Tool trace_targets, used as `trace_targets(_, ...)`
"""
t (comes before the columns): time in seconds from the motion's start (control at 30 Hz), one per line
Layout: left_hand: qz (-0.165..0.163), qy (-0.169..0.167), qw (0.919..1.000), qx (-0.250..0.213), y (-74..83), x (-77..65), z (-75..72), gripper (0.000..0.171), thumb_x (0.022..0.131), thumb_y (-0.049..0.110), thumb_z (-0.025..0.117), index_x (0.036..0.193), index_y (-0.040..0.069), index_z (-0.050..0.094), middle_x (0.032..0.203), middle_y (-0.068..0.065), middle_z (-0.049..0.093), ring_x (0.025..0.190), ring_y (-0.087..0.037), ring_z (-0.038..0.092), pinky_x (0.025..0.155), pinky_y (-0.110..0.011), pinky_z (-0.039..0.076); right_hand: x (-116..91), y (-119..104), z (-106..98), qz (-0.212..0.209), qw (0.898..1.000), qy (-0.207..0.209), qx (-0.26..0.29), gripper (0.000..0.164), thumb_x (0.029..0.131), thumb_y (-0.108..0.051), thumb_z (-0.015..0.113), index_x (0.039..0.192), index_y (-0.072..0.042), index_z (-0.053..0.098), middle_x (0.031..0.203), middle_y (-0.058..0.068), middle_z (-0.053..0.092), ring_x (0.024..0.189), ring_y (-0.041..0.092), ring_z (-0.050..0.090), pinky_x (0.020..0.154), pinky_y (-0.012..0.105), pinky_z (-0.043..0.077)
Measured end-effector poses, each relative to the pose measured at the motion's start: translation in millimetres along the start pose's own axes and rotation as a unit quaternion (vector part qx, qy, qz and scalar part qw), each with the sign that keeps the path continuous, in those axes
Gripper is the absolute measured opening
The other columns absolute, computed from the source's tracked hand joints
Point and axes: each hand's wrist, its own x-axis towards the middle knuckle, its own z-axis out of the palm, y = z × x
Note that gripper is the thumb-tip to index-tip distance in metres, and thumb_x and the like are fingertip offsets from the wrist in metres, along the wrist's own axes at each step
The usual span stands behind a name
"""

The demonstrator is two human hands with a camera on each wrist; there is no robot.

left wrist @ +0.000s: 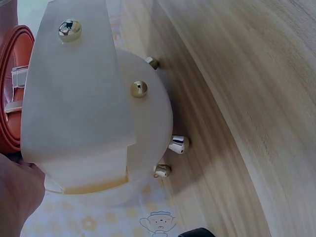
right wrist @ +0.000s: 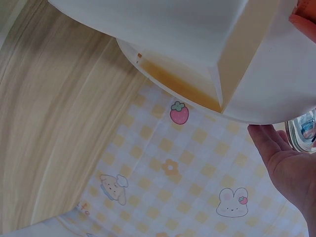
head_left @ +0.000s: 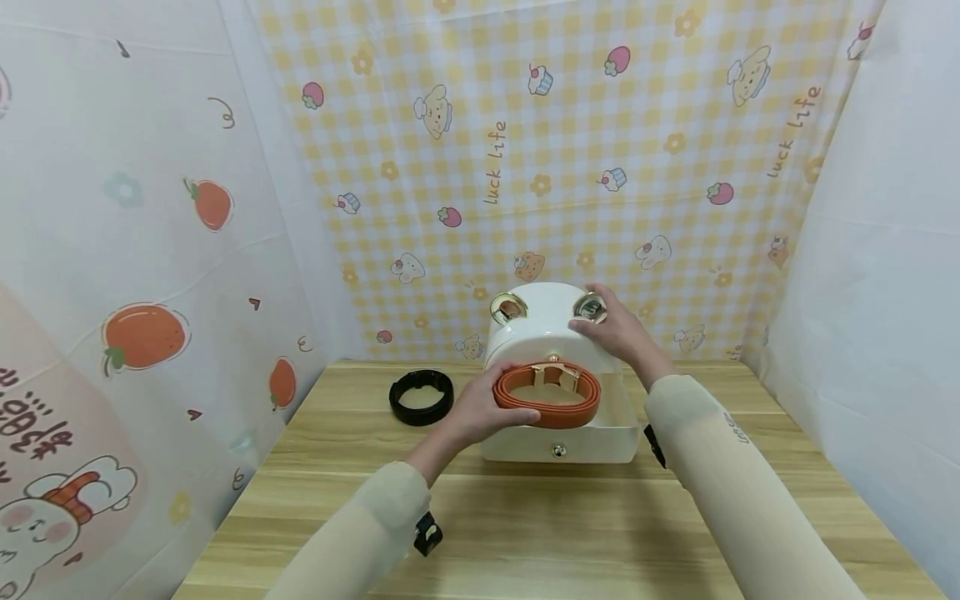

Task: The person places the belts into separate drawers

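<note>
A coiled orange-brown belt (head_left: pixel 558 415) with a gold buckle is gripped in my left hand (head_left: pixel 480 406), thumb in front of the coil. It overlaps the opened lower drawer (head_left: pixel 517 446) of a glossy white storage box (head_left: pixel 546 310) in the head view. My right hand (head_left: pixel 617 332) holds the box's top right corner, thumb and fingers on either side of a gold-rimmed round ear. From the left wrist, the drawer front (left wrist: pixel 79 98) with its gold knob (left wrist: pixel 69 30) shows, and the belt (left wrist: pixel 12 98) lies at the left edge. The right wrist view has the right hand (right wrist: pixel 286 168) against the box's edge.
On the wooden table (head_left: pixel 352 500), left of the box, lies a coiled black belt (head_left: pixel 401 410). A yellow-checked cloth (head_left: pixel 480 150) hangs behind the box, with pale cloth at both sides. Small gold feet (left wrist: pixel 178 144) stick out under the box.
</note>
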Motion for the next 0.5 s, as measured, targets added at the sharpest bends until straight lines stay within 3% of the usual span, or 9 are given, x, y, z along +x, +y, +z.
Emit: trace_targets(0.5,-0.015,-0.014,0.9996,0.018,1.9,3.5,4.5,0.074,0.075,0.045,0.086,0.136,0.021,0.052,0.121,0.001,0.065,0.104,-0.011,0.061,0.092,-0.036,0.050,1.6,1.2,0.3,0.001,1.000,0.001,-0.008,0.079,0.096,-0.041,0.064,0.158,-0.023,0.019,0.148,0.028,0.039,0.121,0.047,0.048,0.099,0.059,0.042)
